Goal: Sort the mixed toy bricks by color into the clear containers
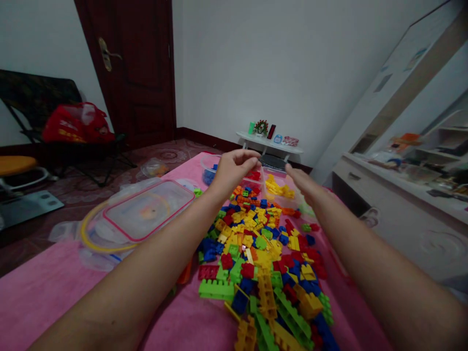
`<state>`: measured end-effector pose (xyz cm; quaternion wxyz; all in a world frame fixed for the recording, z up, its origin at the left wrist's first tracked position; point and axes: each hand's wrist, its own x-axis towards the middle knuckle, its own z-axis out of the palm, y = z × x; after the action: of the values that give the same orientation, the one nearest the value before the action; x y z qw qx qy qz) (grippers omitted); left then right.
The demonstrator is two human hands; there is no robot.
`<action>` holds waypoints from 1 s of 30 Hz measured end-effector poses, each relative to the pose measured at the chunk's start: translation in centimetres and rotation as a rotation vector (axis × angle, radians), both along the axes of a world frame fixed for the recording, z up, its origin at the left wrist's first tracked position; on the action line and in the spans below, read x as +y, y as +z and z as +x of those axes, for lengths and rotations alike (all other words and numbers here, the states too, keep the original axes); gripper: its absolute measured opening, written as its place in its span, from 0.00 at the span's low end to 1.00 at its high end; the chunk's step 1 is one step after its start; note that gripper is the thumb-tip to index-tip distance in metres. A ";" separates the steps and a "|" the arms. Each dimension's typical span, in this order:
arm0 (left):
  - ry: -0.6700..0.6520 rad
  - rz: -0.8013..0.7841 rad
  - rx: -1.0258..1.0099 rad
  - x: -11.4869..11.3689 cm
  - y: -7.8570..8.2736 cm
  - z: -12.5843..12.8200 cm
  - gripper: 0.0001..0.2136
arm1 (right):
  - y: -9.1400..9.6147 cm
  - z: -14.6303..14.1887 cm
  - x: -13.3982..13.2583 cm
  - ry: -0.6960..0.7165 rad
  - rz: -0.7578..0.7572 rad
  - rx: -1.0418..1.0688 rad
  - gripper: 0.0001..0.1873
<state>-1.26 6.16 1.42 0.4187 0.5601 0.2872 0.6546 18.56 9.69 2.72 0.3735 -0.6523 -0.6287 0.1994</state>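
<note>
My left hand (pixel 239 165) hangs over the containers at the far end of the brick pile, fingers loosely curved with a gap to the thumb. I see nothing held in it. Red bricks (pixel 255 176) lie in a clear container just beneath it. My right hand (pixel 302 181) is beside a clear container with yellow bricks (pixel 280 187); most of its fingers are hidden. Between my forearms spreads a heap of toy building bricks (pixel 256 239) in yellow, red, blue, green and orange. Blue bricks (pixel 209 175) sit in a clear tub left of my left hand.
Clear lids with a red rim (pixel 149 236) and a yellow rim (pixel 86 234) lie left on the pink cloth (pixel 40 292). A white shelf (pixel 270 141) with a potted plant stands by the wall. A cabinet (pixel 402 214) is at right, a chair with a red bag (pixel 78 124) at left.
</note>
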 end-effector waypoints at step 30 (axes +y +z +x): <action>-0.064 -0.243 -0.590 -5.2 7.9 -6.1 0.13 | -1.7 -10.2 -13.9 0.543 0.083 -0.741 0.10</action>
<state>-7.32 1.01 9.33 0.5682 0.3008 0.2115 0.7361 8.40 -4.17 0.99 0.0836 -0.4757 -0.8754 0.0181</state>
